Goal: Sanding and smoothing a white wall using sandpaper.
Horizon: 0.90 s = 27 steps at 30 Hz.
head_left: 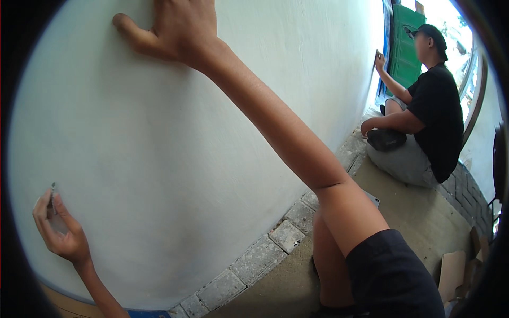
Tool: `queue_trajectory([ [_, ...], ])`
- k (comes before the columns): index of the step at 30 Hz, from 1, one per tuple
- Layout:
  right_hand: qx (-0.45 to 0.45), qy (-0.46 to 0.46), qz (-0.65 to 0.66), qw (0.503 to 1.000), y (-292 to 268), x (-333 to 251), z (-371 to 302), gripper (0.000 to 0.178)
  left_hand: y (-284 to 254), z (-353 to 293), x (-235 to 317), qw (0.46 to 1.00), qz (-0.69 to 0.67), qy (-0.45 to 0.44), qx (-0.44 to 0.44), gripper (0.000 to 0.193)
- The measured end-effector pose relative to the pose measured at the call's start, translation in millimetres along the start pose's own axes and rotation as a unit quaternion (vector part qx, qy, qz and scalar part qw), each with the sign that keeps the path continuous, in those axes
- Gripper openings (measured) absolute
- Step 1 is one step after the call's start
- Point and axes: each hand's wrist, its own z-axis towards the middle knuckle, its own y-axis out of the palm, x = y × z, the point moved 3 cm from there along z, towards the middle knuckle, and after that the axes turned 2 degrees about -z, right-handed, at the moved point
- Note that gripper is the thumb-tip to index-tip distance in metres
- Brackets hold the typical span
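Note:
My right hand [183, 29] is up against the white wall [254, 143], its thumb spread wide. The upper frame edge cuts off the other fingers, so anything under them is hidden. From the lower right, my bare right arm stretches across the view, a dark sleeve near the shoulder. Low on the left, my left hand [63, 233] is in front of the wall with curled fingers. Between thumb and fingertips it pinches a small thin stick-like thing [53, 192] with a dark tip, blurred and too small to name.
At the right a co-worker in a black shirt [437, 106] sits on the floor, one hand at the wall beside a green door [405, 45]. Grey paving blocks [254, 259] line the wall's foot. Cardboard [452, 270] lies lower right. A flat device's corner [375, 200] shows behind my arm.

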Motion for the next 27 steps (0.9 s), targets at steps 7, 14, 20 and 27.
queue_trajectory([
  [7,0.0,0.007,-0.009,1.0,-2.2,-0.7,1.2,0.086,-2.7,-3.7,-12.5,0.999,0.027,0.0,0.025,0.016],
  [14,-0.013,0.006,-0.018,1.0,-2.3,0.4,2.3,0.086,4.2,-5.3,-3.6,1.0,-0.006,0.014,0.013,0.017],
  [20,-0.012,0.002,-0.021,1.0,-1.4,0.2,1.5,0.086,3.4,-11.5,-15.3,1.0,0.002,0.012,0.001,0.018],
  [27,-0.007,-0.003,-0.052,0.999,-2.8,2.0,0.9,0.085,-0.5,-9.8,-31.3,0.999,-0.002,-0.03,0.027,0.019],
])
